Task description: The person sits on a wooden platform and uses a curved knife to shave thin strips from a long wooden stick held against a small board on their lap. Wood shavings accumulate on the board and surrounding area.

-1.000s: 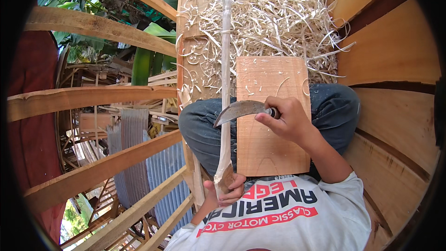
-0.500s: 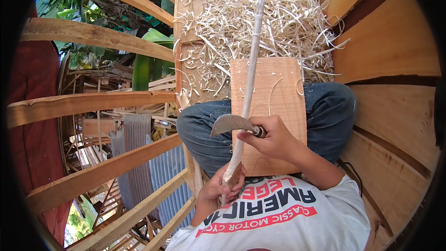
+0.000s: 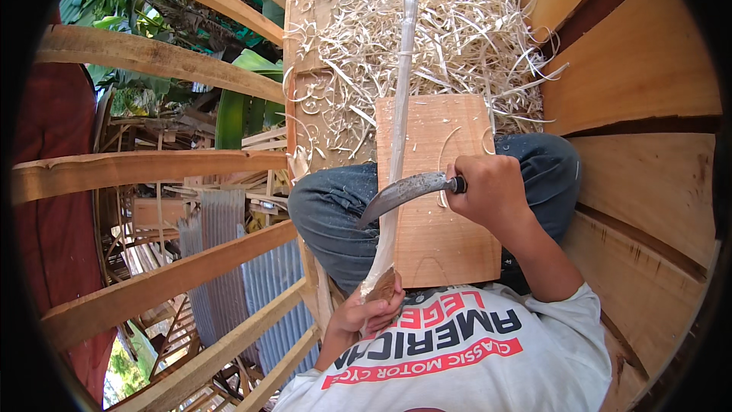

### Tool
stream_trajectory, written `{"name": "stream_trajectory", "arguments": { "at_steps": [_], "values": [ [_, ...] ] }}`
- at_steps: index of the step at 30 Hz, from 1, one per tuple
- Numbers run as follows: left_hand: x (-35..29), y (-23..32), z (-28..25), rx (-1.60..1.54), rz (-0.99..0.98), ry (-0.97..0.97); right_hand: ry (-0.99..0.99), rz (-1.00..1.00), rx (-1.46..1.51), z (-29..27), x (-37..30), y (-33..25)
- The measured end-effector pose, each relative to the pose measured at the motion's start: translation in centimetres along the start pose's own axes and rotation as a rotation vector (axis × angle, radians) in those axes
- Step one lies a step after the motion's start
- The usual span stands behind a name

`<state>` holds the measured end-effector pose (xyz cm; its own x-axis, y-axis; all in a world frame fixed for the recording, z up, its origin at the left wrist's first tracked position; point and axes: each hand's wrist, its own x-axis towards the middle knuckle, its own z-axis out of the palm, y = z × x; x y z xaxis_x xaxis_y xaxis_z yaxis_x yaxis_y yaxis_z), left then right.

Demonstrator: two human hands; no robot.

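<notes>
My right hand (image 3: pixel 488 189) is closed round the dark handle of a curved knife (image 3: pixel 408 194). The blade points left and lies across a long pale stick (image 3: pixel 399 122); whether its edge touches the wood I cannot tell. My left hand (image 3: pixel 369 313) grips the stick's thick lower end, where brown bark shows, close to my shirt. From there the stick runs up and away over a flat wooden board (image 3: pixel 450 248) on my lap. A curled shaving lies on the board beside the blade.
A heap of pale wood shavings (image 3: pixel 435 38) covers the floor ahead. Wooden slats (image 3: pixel 168 164) form an open railing on my left, with corrugated sheets and plants beyond. Planks (image 3: pixel 644 183) wall the right side. My bent knees in jeans (image 3: pixel 335 202) flank the board.
My right hand has shifted right and up, turning the knife so more of its blade shows. The stick's far end has swung left. My left hand keeps its grip.
</notes>
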<state>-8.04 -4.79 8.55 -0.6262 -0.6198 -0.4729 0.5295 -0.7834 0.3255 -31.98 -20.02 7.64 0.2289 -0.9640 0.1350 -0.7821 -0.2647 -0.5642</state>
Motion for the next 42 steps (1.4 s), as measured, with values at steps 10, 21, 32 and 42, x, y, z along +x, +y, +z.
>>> {"name": "stream_trajectory", "arguments": {
  "at_steps": [10, 21, 32, 42],
  "values": [
    [0.1, -0.5, 0.9, 0.097, -0.043, 0.088, 0.149, 0.185, -0.157, -0.4, 4.0, 3.2],
    [0.3, -0.6, 1.2, 0.315, -0.097, 0.173, 0.314, 0.529, -0.264, -4.1, 7.6, 8.4],
    [-0.2, 0.8, 1.8, 0.443, 0.057, 0.29, 0.193, 0.105, -0.108, -0.7, 1.0, 4.2],
    [0.0, -0.1, 3.5, 0.891, 0.108, 0.451, 0.153, 0.052, -0.084, 0.0, 1.1, 1.9]
  ]
}}
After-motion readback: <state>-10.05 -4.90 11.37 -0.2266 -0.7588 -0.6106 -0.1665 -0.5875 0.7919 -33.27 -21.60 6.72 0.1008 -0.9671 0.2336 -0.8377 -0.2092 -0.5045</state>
